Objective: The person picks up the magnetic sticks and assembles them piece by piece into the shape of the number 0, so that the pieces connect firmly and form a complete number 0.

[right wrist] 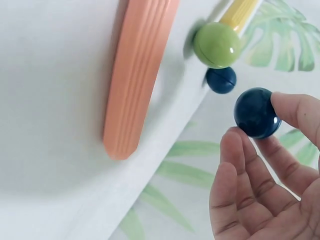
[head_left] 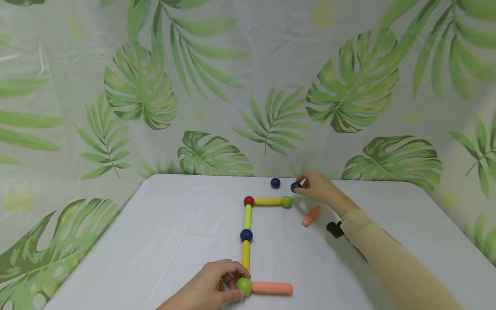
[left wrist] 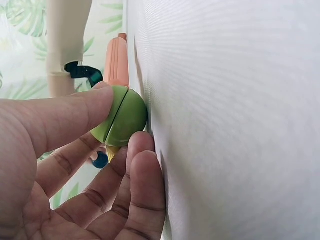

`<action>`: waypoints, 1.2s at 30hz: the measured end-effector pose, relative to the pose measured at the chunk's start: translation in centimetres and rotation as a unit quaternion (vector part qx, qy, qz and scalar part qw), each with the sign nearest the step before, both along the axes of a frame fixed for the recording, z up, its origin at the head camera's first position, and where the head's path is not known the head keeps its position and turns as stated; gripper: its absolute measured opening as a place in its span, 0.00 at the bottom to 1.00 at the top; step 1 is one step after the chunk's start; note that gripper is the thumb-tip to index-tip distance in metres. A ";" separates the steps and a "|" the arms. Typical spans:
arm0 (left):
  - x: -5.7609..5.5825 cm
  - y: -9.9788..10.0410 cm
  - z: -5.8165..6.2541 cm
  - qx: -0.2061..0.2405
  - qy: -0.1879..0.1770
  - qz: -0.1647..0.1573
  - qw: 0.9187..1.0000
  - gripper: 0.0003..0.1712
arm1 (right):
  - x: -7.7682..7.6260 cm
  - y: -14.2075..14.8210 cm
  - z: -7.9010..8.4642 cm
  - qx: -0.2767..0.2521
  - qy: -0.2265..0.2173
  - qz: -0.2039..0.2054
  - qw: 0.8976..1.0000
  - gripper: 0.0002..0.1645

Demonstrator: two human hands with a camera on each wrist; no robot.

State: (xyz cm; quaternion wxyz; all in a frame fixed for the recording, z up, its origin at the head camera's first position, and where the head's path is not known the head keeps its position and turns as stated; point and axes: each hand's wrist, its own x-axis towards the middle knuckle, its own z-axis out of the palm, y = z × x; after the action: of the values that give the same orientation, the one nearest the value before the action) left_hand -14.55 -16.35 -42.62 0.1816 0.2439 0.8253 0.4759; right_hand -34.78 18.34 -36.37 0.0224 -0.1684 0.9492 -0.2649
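"Left hand (head_left: 217, 284), nearest: holding anything?"
"Pinching a green ball (head_left: 244, 287) between thumb and fingers, at the corner joining a yellow rod (head_left: 246, 254) and an orange rod (head_left: 272, 288)."
"Right hand (head_left: 317, 187)?"
"Gripping a navy ball (right wrist: 256, 113) by thumb and fingers, near the table's (head_left: 162, 241) far edge."
"How many?"
"Three navy balls, two green, one red ball (head_left: 249, 201); two yellow rods, two orange, one lime rod (head_left: 248, 217)."

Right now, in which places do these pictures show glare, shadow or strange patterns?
Head view: a soft shadow falls on the white table below the right sleeve; left wrist view: faint ripple lines cross the white table; right wrist view: small highlights shine on the green ball and the nearer blue ball.
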 end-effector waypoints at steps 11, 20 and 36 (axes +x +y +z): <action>-0.1 -0.2 0.1 0.007 0.033 -0.016 0.999 0.15 | 3.8 1.3 0.7 0.000 -0.007 0.019 1.000 0.22; -0.1 -0.1 0.1 0.001 0.034 -0.017 0.999 0.15 | 7.3 2.0 0.1 -0.005 -0.001 0.075 0.997 0.19; 0.0 0.0 0.0 0.004 0.028 -0.017 0.999 0.15 | 11.9 3.1 -1.5 -0.034 -0.028 0.147 0.988 0.19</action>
State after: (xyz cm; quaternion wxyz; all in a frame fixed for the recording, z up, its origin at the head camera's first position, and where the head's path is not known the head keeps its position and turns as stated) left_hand -14.56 -16.40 -42.57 0.1655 0.2715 0.8240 0.4690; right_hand -22.89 21.39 -37.91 0.0823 -0.2993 0.9035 -0.2955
